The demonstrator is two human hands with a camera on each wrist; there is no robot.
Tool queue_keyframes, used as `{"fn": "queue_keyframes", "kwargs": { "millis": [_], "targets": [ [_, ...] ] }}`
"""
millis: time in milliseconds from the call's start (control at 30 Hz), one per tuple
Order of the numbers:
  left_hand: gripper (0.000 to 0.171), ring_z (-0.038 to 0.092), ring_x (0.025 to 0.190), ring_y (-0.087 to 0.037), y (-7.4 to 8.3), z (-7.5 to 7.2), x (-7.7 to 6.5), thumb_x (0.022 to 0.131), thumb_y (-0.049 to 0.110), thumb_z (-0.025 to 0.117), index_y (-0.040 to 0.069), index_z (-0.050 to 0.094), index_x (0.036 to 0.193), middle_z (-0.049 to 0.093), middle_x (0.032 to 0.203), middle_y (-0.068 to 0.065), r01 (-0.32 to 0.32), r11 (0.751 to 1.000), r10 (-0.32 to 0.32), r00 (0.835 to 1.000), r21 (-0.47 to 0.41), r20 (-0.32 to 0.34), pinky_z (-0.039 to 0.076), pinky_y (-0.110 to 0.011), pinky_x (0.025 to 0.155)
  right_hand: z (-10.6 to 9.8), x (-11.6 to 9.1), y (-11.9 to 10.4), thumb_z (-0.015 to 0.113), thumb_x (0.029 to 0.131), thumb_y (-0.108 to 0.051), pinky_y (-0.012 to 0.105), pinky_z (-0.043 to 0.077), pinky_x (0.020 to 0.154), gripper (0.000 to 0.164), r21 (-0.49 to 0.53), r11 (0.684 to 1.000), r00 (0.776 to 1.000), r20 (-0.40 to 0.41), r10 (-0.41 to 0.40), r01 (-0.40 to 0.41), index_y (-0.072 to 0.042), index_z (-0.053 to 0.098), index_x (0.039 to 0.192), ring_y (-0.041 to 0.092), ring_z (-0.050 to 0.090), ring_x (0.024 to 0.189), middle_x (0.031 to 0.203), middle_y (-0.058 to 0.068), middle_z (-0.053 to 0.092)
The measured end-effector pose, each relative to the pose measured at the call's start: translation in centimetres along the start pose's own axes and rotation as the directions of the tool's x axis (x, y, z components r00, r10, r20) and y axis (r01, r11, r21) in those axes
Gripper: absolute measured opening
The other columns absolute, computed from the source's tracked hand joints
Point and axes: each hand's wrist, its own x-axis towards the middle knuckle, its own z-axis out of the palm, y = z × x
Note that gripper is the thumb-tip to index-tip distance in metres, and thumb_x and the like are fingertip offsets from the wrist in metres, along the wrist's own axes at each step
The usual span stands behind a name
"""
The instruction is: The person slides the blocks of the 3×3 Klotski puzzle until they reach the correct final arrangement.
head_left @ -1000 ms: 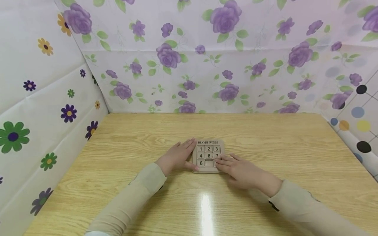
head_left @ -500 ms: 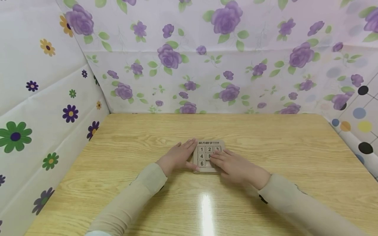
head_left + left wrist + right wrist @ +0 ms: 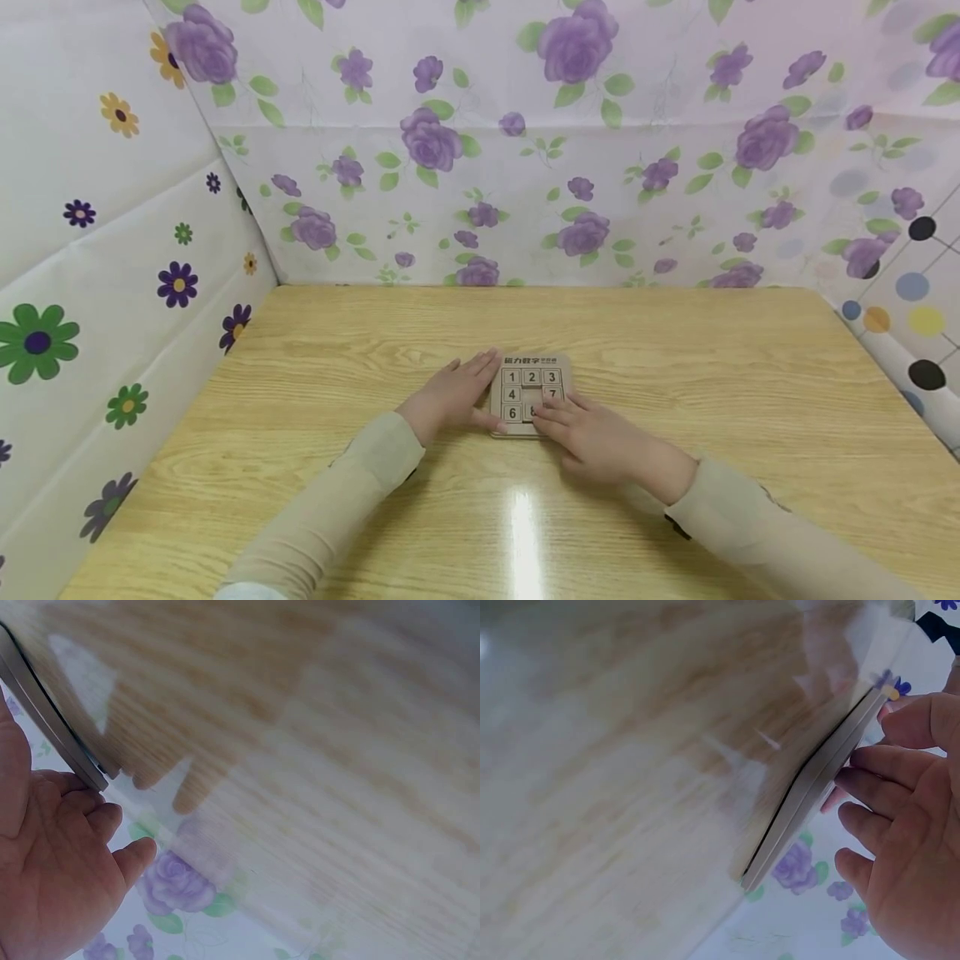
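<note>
A number slide puzzle (image 3: 512,432) lies flat on the wooden table, its beige frame showing dark lettering along the top. Tiles 1, 2 and 3 fill the top row; 4 and 7 stand either side of a bare middle slot. In the bottom row, tile 6 (image 3: 512,413) is at the left. My left hand (image 3: 450,396) rests along the puzzle's left edge, fingers extended and thumb at the near left corner. My right hand (image 3: 600,437) reaches over from the right, its fingertips on the 8 tile (image 3: 533,411) in the bottom row. These fingers hide the bottom right slot.
The wooden table (image 3: 360,333) extends around the puzzle on all sides. Cloth with purple flowers (image 3: 427,137) hangs behind it, with patterned sheets at left and right. A light reflection shines on the near tabletop.
My right hand has shifted left onto the 8 tile, then toward me. The 8 has slid from the middle slot down to the bottom row. My left hand stays put.
</note>
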Motion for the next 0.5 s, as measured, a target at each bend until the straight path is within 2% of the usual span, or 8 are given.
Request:
{"fn": "queue_keyframes", "kwargs": {
  "millis": [267, 500],
  "targets": [
    [0.111, 0.009, 0.148, -0.020, 0.0, 0.0, -0.1, 0.076, 0.070, 0.057, 0.008, 0.008, 0.153, 0.005, 0.160, -0.006, -0.003, 1.000, 0.003, 1.000, 0.005, 0.003, 0.013, -0.044, 0.120, 0.3, -0.7, 0.2, 0.053, 0.088, -0.015, 0.052, 0.025, 0.115, 0.054, 0.052, 0.999, 1.000, -0.011, 0.001, 0.000, 0.001, 0.047, 0.138, 0.034, 0.035, 0.138, 0.146, 0.014, 0.044],
    [0.111, 0.010, 0.147, -0.019, 0.0, 0.0, 0.0, 0.075, 0.070, 0.058, 0.008, 0.008, 0.153, 0.006, 0.160, -0.006, -0.004, 1.000, 0.005, 1.000, 0.016, -0.006, 0.014, -0.044, 0.120, 0.3, -1.2, 1.2, 0.053, 0.088, -0.016, 0.054, 0.023, 0.115, 0.056, 0.032, 0.996, 0.996, -0.035, 0.083, -0.082, 0.004, 0.043, 0.140, 0.038, 0.034, 0.138, 0.147, 0.018, 0.041]
  ]
}}
